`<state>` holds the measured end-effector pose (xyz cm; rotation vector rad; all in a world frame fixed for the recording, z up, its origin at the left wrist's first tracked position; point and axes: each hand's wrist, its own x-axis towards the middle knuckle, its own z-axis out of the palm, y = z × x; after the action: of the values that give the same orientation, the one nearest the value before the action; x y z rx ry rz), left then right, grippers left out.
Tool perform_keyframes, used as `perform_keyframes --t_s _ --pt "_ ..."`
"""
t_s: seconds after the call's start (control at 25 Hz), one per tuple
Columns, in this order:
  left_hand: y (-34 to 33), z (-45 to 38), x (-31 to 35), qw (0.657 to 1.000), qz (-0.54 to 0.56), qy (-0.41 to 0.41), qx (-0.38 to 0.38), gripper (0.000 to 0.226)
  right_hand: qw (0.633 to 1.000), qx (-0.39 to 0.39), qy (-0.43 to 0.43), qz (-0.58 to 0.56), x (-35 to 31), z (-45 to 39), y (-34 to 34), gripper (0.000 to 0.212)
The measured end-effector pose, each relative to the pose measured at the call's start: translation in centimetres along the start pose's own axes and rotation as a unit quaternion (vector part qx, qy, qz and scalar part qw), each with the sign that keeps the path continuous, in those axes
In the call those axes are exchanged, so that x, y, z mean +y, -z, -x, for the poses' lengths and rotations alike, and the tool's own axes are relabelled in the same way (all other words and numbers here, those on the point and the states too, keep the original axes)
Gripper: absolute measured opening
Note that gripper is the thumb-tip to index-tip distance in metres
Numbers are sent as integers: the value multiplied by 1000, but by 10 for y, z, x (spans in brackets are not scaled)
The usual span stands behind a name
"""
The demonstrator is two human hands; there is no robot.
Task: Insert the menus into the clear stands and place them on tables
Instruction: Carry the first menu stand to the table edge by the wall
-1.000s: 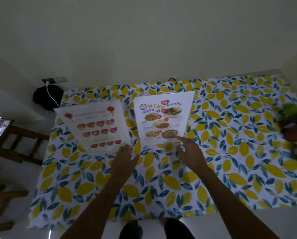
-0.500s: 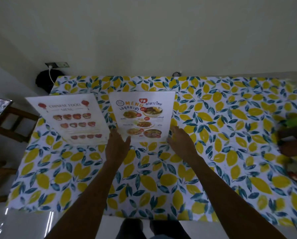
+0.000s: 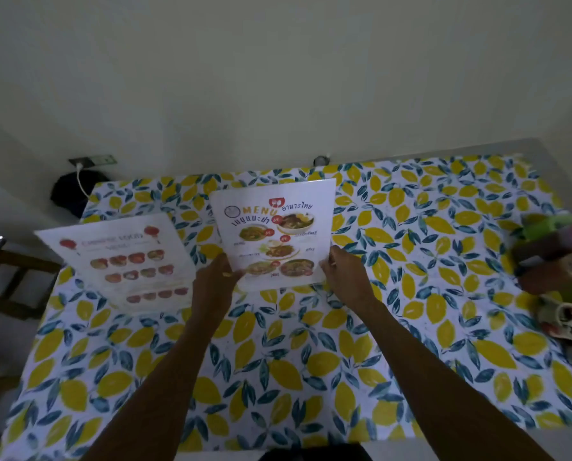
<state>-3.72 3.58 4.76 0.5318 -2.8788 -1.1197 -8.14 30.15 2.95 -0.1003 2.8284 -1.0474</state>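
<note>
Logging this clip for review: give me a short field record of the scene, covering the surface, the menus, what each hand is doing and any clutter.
surface: table under a lemon-print cloth
Thai menu: stands upright near the table's middle, held at both lower sides
left hand: grips its lower left edge
right hand: grips its lower right edge
Chinese food menu: stands to the left, untouched, print blurred
clutter: colourful items at the right edge, too blurred to identify
lighting: dim
</note>
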Motion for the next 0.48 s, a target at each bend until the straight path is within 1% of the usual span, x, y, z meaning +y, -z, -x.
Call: perform_keyframes --t_s 0.12,0.2,0.28,0.4,0.48 --pt "-7 -16 34 999 2 -45 -28 35 999 26 -9 21 15 -2 29 26" --pt "-17 -25 68 997 20 -65 -49 33 998 47 -22 28 29 -5 58 26" --pt "-31 -36 108 993 33 -91 -74 34 997 67 -30 40 48 -15 94 24" --pt "-61 -48 171 983 24 -158 -93 35 993 78 -35 81 87 -39 155 25" --pt "-87 -58 215 979 47 -172 -100 38 991 76 -31 106 118 -62 201 28"
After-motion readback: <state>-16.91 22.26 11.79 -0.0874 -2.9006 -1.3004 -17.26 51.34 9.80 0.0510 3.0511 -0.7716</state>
